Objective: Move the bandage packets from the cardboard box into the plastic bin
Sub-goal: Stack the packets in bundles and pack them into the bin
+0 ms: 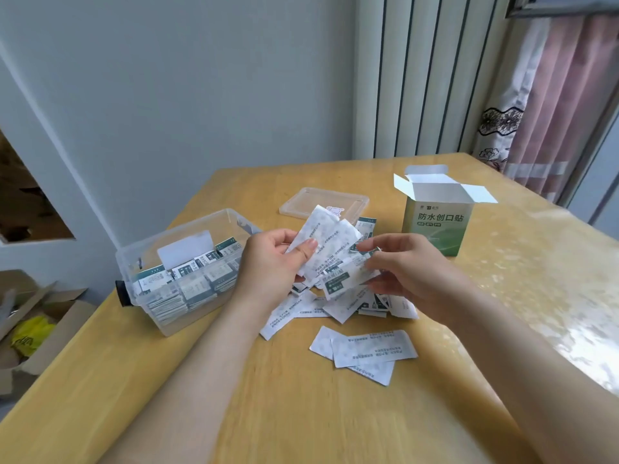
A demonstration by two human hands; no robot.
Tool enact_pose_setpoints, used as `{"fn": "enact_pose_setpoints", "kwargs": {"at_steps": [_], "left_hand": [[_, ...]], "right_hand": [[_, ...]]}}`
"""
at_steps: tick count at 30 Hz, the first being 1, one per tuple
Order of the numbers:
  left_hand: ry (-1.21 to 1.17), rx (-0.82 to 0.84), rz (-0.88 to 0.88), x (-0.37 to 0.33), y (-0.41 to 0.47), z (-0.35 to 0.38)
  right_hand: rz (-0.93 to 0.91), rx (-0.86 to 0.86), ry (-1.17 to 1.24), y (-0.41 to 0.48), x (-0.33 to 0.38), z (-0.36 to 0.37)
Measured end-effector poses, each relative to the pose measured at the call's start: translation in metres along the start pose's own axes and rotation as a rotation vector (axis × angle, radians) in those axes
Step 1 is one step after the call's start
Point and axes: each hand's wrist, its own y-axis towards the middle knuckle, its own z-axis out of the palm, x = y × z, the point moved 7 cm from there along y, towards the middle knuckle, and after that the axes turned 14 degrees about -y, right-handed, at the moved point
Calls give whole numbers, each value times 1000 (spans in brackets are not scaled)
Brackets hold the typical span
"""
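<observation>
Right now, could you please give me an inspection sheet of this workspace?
Surface: wooden table, glossy at right.
Job's things: cardboard box upright, flaps open; plastic bin at left, holding stacked packets; loose packets piled on the table.
Clutter: clear lid lying flat behind the pile.
Grippers: left hand and right hand both hold the held packets above the pile.
Cables: nothing seen.
Surroundings: pink curtain at right; open carton on the floor at left.

wooden table [301,413], pink curtain [562,105] at far right, open carton [50,356] on floor, yellow bag [31,334] inside
</observation>
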Motion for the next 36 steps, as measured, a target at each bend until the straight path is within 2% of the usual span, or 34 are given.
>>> {"fn": "enact_pose_setpoints", "kwargs": {"at_steps": [2, 4, 9, 14, 16, 19, 23, 24, 26, 29, 31, 33, 36], "left_hand": [[42, 14, 67, -5, -2, 3], [172, 16, 241, -18, -8, 8], [468, 156, 716, -43, -28, 29], [614, 163, 848, -43, -28, 30], [648, 150, 875, -44, -29, 29], [675, 164, 826, -41, -28, 32], [534, 286, 454, -20, -18, 31], [500, 294, 412, -17, -17, 31], [468, 275, 440, -19, -17, 31], [468, 281, 459, -21, -18, 34], [430, 300, 442, -22, -20, 37], [405, 276, 431, -23, -22, 38], [527, 226, 273, -12, -17, 35]], "right_hand": [[-7, 98, 200, -3, 3, 9], [-23, 172, 351, -4, 7, 13], [-15, 181, 419, -8, 10, 11], [47, 186, 479, -9, 10, 14], [4, 205, 444, -9, 12, 17], [-77, 159, 336, -9, 12, 16], [-140, 44, 227, -8, 14, 9], [-153, 31, 172, -7, 14, 7], [-151, 50, 96, -6, 13, 8], [-108, 171, 47, -5, 7, 17], [-127, 204, -88, -7, 7, 18], [-217, 113, -301, -9, 15, 10], [-272, -250, -599, -5, 26, -25]]}}
